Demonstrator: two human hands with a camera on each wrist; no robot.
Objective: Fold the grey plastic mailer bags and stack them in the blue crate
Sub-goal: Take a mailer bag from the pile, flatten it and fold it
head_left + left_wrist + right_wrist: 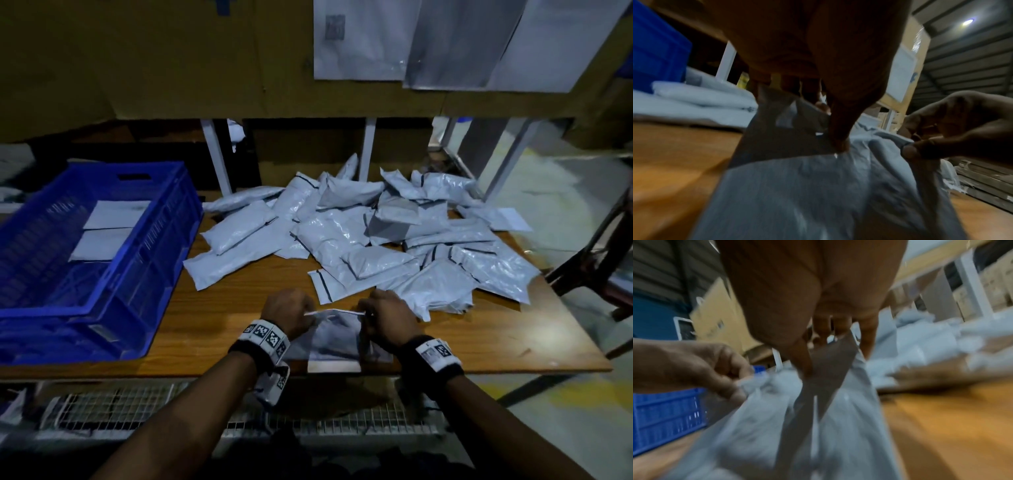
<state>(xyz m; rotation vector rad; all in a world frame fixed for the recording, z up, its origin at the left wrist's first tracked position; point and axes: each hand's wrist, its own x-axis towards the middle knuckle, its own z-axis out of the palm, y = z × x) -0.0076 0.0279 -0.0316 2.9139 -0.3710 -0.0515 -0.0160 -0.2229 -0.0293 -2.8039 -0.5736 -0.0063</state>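
Both hands, left (289,313) and right (385,317), pinch the far edge of one bag (337,339), lifted off the surface (212,318); its length runs toward the person, the crate (113,301) left.

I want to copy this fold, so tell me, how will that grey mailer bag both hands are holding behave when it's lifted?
The mailer bag is probably floppy: it creases and sags between the left hand and right hand. Likely light, since fingertip pinches lift its edge. Its glossy sheen suggests it may be slippery.

Wood table (219,329): crate (102,294), mailer pile (376,240)
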